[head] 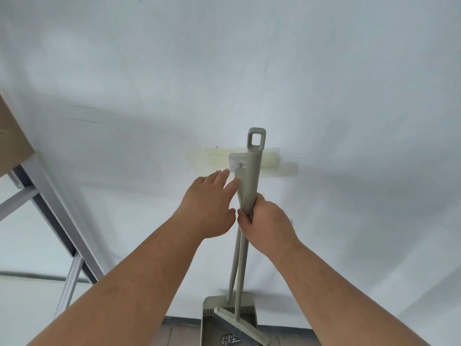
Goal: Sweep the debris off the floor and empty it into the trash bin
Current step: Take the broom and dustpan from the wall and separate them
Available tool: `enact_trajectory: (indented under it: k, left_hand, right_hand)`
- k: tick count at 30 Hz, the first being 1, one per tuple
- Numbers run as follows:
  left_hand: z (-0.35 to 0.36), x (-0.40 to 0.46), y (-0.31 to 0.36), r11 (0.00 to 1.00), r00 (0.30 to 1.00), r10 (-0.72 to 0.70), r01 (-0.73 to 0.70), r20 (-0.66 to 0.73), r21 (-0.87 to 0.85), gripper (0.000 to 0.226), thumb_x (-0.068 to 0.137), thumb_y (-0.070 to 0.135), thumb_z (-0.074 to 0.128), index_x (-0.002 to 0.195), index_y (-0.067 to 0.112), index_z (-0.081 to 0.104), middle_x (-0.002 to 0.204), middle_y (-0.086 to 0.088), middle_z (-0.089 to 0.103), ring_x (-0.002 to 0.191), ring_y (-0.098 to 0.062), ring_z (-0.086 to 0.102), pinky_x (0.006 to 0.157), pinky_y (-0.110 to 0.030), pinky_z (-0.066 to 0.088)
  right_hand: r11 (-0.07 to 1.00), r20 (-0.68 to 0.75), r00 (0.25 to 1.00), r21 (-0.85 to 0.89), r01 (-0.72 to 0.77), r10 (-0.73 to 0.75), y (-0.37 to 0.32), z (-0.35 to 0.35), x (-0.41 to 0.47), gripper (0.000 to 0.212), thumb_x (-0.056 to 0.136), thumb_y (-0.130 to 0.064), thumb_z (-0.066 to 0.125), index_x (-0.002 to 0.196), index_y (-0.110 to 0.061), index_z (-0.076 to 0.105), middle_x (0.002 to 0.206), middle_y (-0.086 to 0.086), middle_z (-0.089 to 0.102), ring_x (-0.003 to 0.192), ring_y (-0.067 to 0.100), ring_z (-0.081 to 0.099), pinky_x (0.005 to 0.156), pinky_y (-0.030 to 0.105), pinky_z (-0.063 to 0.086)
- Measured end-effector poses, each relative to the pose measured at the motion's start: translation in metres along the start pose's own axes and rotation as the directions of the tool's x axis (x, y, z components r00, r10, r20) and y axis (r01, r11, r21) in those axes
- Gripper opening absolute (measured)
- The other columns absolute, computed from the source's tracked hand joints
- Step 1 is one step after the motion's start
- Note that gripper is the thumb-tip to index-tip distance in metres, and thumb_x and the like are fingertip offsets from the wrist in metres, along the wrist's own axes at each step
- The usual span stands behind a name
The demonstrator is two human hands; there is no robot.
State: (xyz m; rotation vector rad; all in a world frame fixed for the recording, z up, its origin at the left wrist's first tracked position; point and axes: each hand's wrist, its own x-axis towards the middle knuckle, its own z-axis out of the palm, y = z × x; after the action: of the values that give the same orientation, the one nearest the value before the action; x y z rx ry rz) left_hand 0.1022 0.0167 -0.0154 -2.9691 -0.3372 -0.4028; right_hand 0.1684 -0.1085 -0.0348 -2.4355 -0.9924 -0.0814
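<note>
Two handles run side by side through the right hand point(268, 224), whose fingers point(245, 216) are clenched around the thick grey broom handle point(250, 176) just below its flared top; the thinner dustpan handle point(233, 265) appears to pass through the same fist, though the knuckles hide whether it is truly gripped. The left hand point(210, 206) grasps nothing: its fingers point(224, 174) are spread flat and loose, the tips just beside the upper handle and a small wall hook point(237, 162) stuck over a yellowed tape patch point(269, 161).

Below the fist, the broom head point(239, 320) rests across the mouth of the dustpan point(224, 328), which stands on the floor point(179, 333) against the white wall point(224, 58). No debris and no trash bin are in view, so sweeping has probably not begun.

Several things could go wrong from here. If only one handle is really held, lifting would leave the dustpan behind or tip it over with a clatter. Should the top loop point(257, 139) or the handle catch the hook on the way up, the stained adhesive looks weak enough to peel from the wall. The broom head may be clipped into the pan's comb teeth; a hard pull could jerk both pieces apart. A metal frame point(50, 196) stands to the left, and a wide swing of the long handles might strike it.
</note>
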Motion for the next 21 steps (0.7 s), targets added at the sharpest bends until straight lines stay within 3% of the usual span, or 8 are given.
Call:
enact_trajectory:
  k: [5, 8, 12, 16, 21]
  left_hand:
    - [-0.012, -0.011, 0.008, 0.993, 0.990, 0.118, -0.120, -0.081, -0.016, 0.054, 0.086, 0.032, 0.051, 0.138, 0.027, 0.038, 0.149, -0.001, 0.030, 0.136, -0.018, 0.030, 0.099, -0.029, 0.031]
    - [-0.019, -0.022, 0.011, 0.990, 0.987, 0.140, -0.139, -0.085, 0.009, 0.053, 0.087, 0.028, 0.050, 0.138, 0.026, 0.037, 0.151, -0.001, 0.030, 0.139, -0.019, 0.026, 0.102, -0.030, 0.030]
    - [-0.023, -0.044, 0.012, 0.987, 0.987, 0.155, -0.152, -0.051, 0.051, 0.046, 0.092, 0.029, 0.047, 0.137, 0.023, 0.041, 0.149, -0.001, 0.033, 0.139, -0.019, 0.028, 0.107, -0.034, 0.026]
    - [-0.028, -0.067, 0.015, 0.975, 0.976, 0.204, -0.195, -0.080, 0.108, 0.027, 0.096, 0.033, 0.039, 0.115, 0.018, 0.050, 0.110, 0.001, 0.057, 0.103, -0.022, 0.055, 0.085, -0.030, 0.035]
    - [-0.032, -0.097, 0.021, 0.978, 0.983, 0.181, -0.183, 0.028, 0.104, 0.033, 0.098, 0.044, 0.037, 0.111, 0.016, 0.047, 0.099, 0.000, 0.055, 0.088, -0.023, 0.056, 0.068, -0.030, 0.036]
  right_hand:
    - [0.995, 0.024, 0.999, 0.098, 0.031, -0.033, -0.013, -0.020, -0.019, 0.025, 0.094, -0.030, 0.051, 0.113, -0.013, 0.052, 0.078, -0.003, 0.060, 0.071, 0.021, 0.059, 0.063, 0.031, 0.050]
    - [0.981, 0.062, 0.996, 0.189, 0.046, -0.059, -0.019, -0.036, -0.033, 0.025, 0.092, -0.027, 0.053, 0.114, -0.016, 0.054, 0.087, -0.001, 0.066, 0.080, 0.021, 0.065, 0.073, 0.037, 0.055]
    - [0.965, 0.118, 0.991, 0.261, 0.031, -0.064, -0.025, -0.054, -0.055, 0.023, 0.089, -0.018, 0.055, 0.111, -0.021, 0.055, 0.081, -0.012, 0.060, 0.077, 0.011, 0.062, 0.072, 0.026, 0.053]
    - [0.962, 0.167, 0.983, 0.272, 0.023, -0.071, -0.030, -0.064, -0.077, 0.017, 0.087, -0.012, 0.055, 0.101, -0.020, 0.055, 0.085, -0.007, 0.061, 0.080, 0.013, 0.061, 0.069, 0.022, 0.050]
    - [0.974, 0.213, 0.976, 0.226, -0.007, -0.042, -0.026, -0.066, -0.101, 0.015, 0.089, -0.017, 0.059, 0.101, -0.023, 0.053, 0.096, -0.004, 0.065, 0.093, 0.014, 0.064, 0.084, 0.034, 0.054]
